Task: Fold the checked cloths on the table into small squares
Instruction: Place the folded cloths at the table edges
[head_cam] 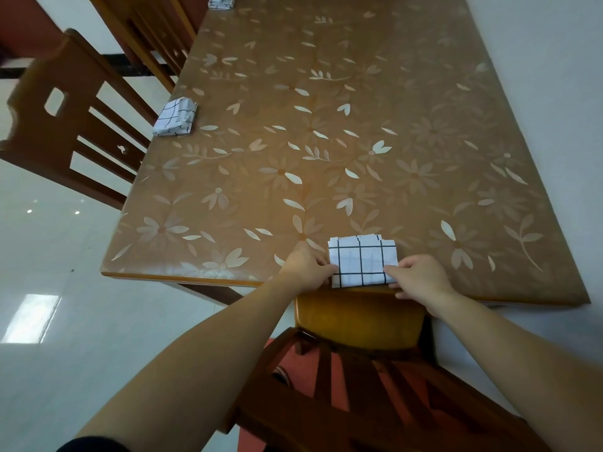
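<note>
Both hands, left hand and right hand, pinch the near side edges of a folded checked cloth at lower centre of the table (two more folded cloths upper left).

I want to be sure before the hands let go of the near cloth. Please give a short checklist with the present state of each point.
1. Near cloth folded small: ok.
2. Its layers lined up: not ok, far edges stick out unevenly.
3. Left hand and right hand pinch its two sides: ok.
4. Cloth fully on the table: cannot tell, it lies at the near edge.
5. Second cloth folded: ok.
6. Third cloth folded: cannot tell, cut off by the picture.
</note>
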Demonstrator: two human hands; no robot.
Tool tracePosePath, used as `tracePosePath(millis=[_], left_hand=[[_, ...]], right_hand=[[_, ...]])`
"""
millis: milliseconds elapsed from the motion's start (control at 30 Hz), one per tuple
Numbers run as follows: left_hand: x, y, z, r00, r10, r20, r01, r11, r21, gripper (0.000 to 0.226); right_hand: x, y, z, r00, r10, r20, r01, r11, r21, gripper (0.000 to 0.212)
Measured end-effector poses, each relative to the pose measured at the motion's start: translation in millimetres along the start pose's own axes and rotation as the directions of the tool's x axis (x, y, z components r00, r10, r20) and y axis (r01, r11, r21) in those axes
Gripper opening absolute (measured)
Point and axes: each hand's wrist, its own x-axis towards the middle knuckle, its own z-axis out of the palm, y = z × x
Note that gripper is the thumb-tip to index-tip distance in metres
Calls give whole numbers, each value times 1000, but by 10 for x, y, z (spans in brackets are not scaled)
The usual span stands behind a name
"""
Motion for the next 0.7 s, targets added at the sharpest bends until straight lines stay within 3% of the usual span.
tracePosePath(millis=[133,333,467,600,700], left_hand=[[-22,-29,2,999,-42,-25,43,999,14,29],[4,17,24,991,-18,-133,19,1000,6,27],[9,40,44,983,-14,-183,19,999,28,40],[-6,48,4,987,-3,-159,13,998,64,29],[-17,38,-62,987,18,-157,0,994,110,23]], right_hand=[[-1,36,32,999,-15,-30,15,1000,-16,21],[15,40,70,999,45,-23,-42,994,101,17],[19,44,86,998,56,-29,-52,989,139,14],[32,0,63,999,24,-34,-22,998,62,18],[21,-28,12,999,-20,-44,15,995,-103,29]])
